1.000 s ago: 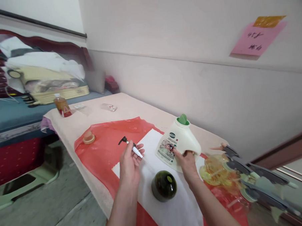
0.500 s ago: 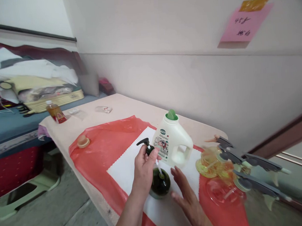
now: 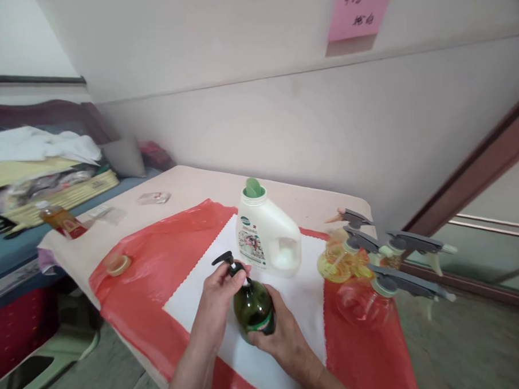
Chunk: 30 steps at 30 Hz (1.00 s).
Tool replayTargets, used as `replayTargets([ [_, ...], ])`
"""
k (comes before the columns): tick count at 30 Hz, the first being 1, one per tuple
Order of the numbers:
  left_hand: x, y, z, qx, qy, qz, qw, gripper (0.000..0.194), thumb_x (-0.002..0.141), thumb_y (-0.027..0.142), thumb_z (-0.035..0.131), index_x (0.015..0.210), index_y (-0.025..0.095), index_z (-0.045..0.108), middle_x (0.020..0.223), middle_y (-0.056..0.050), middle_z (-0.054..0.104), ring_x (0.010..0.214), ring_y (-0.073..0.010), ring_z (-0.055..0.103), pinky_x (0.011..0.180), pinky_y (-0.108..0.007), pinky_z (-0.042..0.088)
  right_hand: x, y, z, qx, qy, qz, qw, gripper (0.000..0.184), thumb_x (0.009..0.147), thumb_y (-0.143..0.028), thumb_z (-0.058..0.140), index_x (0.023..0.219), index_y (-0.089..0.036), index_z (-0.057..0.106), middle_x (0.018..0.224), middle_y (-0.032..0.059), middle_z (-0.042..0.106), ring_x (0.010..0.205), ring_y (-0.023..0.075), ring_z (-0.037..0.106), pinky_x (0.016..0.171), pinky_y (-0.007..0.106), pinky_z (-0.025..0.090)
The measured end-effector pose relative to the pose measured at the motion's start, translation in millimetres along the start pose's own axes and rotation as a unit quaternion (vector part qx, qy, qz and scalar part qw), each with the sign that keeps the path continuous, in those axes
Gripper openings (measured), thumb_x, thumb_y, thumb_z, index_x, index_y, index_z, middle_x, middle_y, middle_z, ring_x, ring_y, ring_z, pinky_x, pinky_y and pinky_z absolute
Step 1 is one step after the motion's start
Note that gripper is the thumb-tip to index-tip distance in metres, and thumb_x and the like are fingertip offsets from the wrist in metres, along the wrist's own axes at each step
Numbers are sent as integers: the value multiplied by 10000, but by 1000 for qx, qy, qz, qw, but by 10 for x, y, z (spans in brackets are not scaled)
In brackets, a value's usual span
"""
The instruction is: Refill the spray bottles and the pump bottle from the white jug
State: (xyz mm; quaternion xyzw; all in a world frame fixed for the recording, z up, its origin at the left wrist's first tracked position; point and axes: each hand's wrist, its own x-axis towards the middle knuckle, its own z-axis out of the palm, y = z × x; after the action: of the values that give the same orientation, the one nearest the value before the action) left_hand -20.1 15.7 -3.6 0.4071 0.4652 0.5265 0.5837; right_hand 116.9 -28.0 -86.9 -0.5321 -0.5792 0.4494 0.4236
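Note:
My left hand [image 3: 220, 291] pinches the black pump head [image 3: 232, 265], its spout pointing left. Right below it is a dark green bottle [image 3: 252, 309] with a green label, and the pump's stem runs down at its mouth. Around the bottle's lower right side my right hand [image 3: 280, 331] is closed, thumb in front. Just behind stands a white detergent jug [image 3: 267, 234] with a green spout insert [image 3: 254, 188] in its uncapped mouth. Under the bottle and jug lies a white cloth [image 3: 305, 310].
Several spray bottles with grey triggers, a red one [image 3: 365, 301] and a yellow one [image 3: 337, 260] among them, stand at the right. A round cap [image 3: 118, 265] rests on the red plastic sheet [image 3: 159, 253]. An amber bottle [image 3: 61, 220] stands at the table's left end.
My right hand has moved from beside the green bottle to grip it. The pump has gone down into the bottle, its head now close to the mouth. The view has turned right.

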Motion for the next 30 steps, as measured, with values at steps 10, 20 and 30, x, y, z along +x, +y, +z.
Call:
replayTargets([
  [10, -57, -47, 54, -72, -39, -67, 994, 308, 715, 341, 768, 957, 153, 743, 1031, -119, 710, 957, -248, 633, 842, -307, 463, -61, -257, -270, 75, 8, -18, 997, 714, 573, -215, 687, 1236, -247, 424, 1165, 45, 592, 1059, 249, 558, 925, 387, 435],
  [20, -151, -75, 266, -171, -15, -63, 983, 267, 748, 395, 725, 811, 136, 702, 996, -135, 710, 923, -266, 651, 782, -351, 518, -185, -302, -208, 585, -107, 153, 789, 415, 869, -488, 492, 1121, -188, 629, 1073, 60, 693, 1013, 222, 614, 950, 378, 414],
  [30, -76, -155, 240, -129, 103, -3, 986, 326, 763, 434, 706, 922, 150, 695, 973, -87, 710, 941, -224, 648, 775, -298, 508, -190, -284, -243, 576, -68, 100, 808, 634, 714, -350, 717, 1297, -325, 469, 1356, 41, 557, 1087, 224, 607, 798, 341, 506],
])
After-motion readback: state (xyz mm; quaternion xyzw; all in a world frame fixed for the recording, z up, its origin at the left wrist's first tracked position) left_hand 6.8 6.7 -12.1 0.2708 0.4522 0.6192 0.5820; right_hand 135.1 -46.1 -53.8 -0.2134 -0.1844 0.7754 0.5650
